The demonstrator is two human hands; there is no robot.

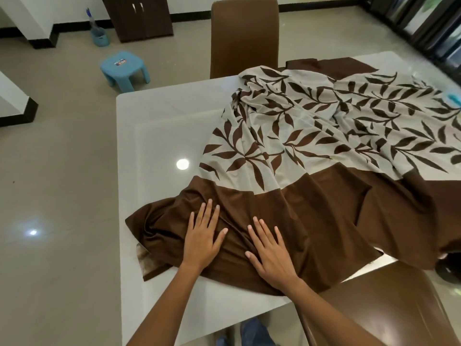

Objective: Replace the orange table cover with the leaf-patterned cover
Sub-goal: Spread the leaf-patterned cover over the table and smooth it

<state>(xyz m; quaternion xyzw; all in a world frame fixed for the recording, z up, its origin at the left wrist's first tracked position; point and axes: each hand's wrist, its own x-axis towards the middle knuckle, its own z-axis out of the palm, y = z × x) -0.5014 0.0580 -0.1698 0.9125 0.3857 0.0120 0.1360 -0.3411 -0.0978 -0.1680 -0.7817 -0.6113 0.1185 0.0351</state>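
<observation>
**Leaf cover on the table, still bunched: spreading is the step in hand**

Head view. The leaf-patterned cover point(311, 136) lies across the white table point(162, 126), crumpled and only partly opened out. Its cream, leaf-printed middle runs from the centre toward 2 o'clock, and its plain brown border point(287, 221) is heaped in folds along the near side, from 8 o'clock round to 4 o'clock. From 9 to 11 o'clock the glossy tabletop is bare. No orange cover shows anywhere in this view, so by my reading the removal is done and the laying of the new cloth is under way.

The left hand point(203, 239) rests palm down on the brown border at about 7 o'clock, fingers straight and slightly spread, gripping nothing. The right hand point(270, 255) lies just beside it at about 6 o'clock, likewise flat and open-fingered on the same cloth. Both press the fabric rather than pinch it.

A brown chair point(244, 36) stands at the far edge at 12 o'clock, and another chair back point(374, 308) sits at the near edge around 5 o'clock. A blue stool point(124, 68) is on the floor toward 10 o'clock.

The next move likely calls for taking hold of the bunched border corner near 8 o'clock and drawing it out toward the bare left end, then smoothing the ridges so the border hangs evenly. The cloth looks slippery on that polished top, so a hard tug could drag the far side off its edge.
</observation>
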